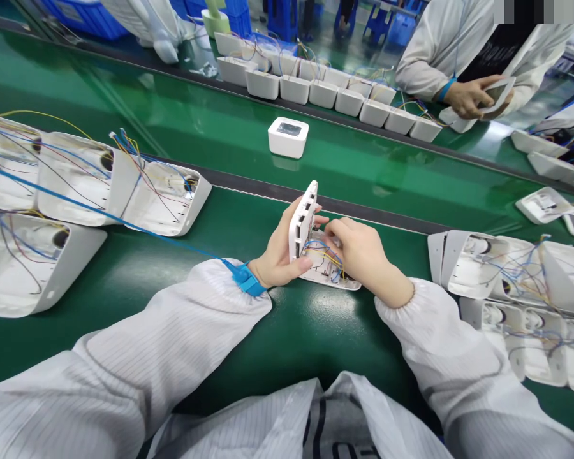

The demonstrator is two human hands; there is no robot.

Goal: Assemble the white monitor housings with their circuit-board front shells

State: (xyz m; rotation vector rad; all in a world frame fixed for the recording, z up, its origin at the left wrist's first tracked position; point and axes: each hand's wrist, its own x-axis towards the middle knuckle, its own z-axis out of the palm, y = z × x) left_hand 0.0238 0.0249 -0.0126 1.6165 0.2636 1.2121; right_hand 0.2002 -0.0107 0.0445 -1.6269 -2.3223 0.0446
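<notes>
Co-worker's black shirt (488, 70) — pale lettering (500, 50), blurred; wearer's grey shirt (337, 417) — dark characters (354, 451), cut off; none readable.

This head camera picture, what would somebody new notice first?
Probably the left hand, mid-picture, holding up a white panel, with the right hand at the open, wired housing beside it. Then the bright blue strap on the left wrist. Beyond, a small white box sits on the green surface.

Pale glare on green bench (323, 335)
</notes>
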